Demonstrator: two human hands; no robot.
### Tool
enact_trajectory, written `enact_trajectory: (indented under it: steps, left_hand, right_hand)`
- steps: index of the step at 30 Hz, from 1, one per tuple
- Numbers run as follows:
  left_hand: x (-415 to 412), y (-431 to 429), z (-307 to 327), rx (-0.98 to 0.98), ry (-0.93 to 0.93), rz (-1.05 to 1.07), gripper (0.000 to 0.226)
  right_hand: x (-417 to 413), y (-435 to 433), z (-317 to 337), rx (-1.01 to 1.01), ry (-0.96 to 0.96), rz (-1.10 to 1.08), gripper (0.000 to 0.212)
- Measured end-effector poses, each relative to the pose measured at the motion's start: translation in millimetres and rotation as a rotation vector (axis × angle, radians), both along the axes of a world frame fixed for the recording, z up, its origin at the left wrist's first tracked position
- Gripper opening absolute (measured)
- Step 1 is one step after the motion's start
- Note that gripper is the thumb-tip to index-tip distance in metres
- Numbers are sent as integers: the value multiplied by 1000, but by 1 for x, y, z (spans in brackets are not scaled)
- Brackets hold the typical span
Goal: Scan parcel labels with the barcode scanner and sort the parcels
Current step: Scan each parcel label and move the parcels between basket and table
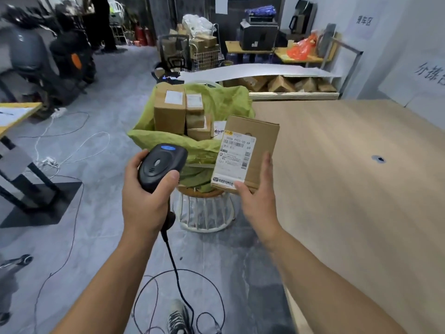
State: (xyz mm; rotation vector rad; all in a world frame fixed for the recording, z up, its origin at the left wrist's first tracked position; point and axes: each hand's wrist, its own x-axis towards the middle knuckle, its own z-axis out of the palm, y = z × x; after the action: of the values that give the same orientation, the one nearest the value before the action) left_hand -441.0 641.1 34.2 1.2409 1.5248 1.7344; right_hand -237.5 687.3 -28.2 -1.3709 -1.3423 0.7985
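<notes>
Here, the left hand (144, 191) grips the barcode scanner (161, 163), fingers curled round its handle and the thumb lying on the top face. The scanner head points away from the person, towards the far side of the scene. Its black cable (175, 268) hangs from the handle base and loops on the floor near a shoe (177, 317). The right hand (257, 201) holds a cardboard parcel (265, 141) by its near end, thumb on the left of the top face and fingers up the right side. The parcel is held in the air, just right of the scanner and apart from it, above the left edge of the counter (361, 201). Its white label (234, 156) faces up, with printed barcodes visible. Beyond both hands, a green bag (221, 100) sits on a white wire stool (204, 215) and contains further boxes (169, 114), several of which carry labels. At far right, a low shelf (293, 95) holds more cardboard boxes.
</notes>
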Motion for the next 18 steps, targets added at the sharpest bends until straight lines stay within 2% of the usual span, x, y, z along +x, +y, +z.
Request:
enact_trajectory:
  steps: [5,8,15,18]
  left_hand:
    - [-51,92,-3,20,-70,-58,63]
    - [-77,143,3,4,-49,-97,69]
    - [-116,243,11,29,-50,-120,71]
    - [-122,277,11,22,-63,-137,68]
  right_hand:
    - [-41,94,17,39,-33,-91,95]
    - [-65,145,33,67,-96,-127,97]
    - [-94,241,37,13,-66,-192,104]
    - [-94,284,35,-22,-95,-189,100]
